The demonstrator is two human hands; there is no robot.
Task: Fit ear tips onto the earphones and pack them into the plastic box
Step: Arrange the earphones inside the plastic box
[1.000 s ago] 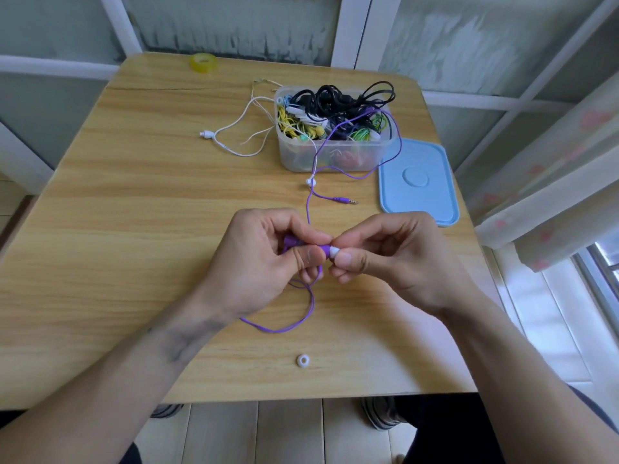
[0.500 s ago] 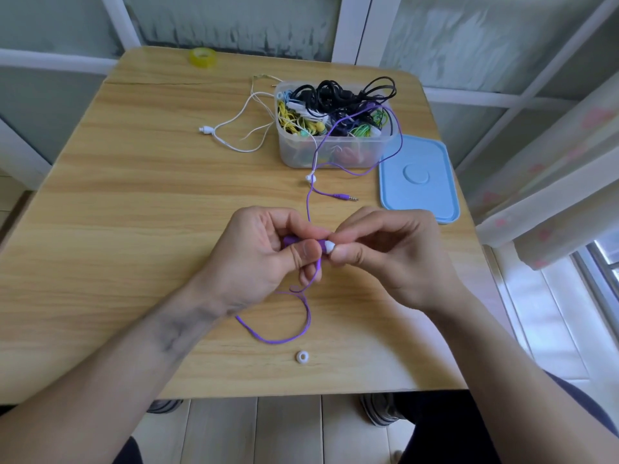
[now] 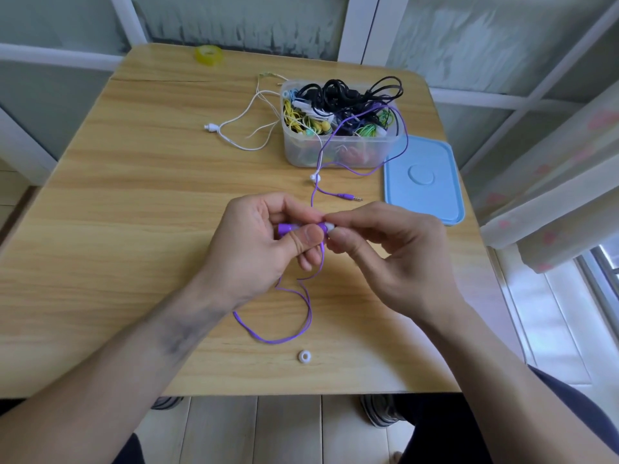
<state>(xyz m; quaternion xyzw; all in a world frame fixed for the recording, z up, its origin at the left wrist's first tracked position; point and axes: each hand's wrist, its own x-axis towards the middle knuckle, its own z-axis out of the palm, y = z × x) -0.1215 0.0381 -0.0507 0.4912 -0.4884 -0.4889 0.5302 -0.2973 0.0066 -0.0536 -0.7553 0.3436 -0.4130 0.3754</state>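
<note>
My left hand pinches a purple earbud between thumb and fingers over the middle of the table. My right hand pinches a white ear tip at the earbud's end. The purple cable loops below my hands and runs up into the clear plastic box, which is full of tangled earphones. A second white ear tip lies loose near the table's front edge.
The blue lid lies right of the box. White earphones trail from the box to the left. A yellow tape roll sits at the far edge of the wooden table. A curtain hangs at right.
Both hands stay together on the earbud and tip, shifting slightly up the table. The purple cable loop below them has tightened a little.
</note>
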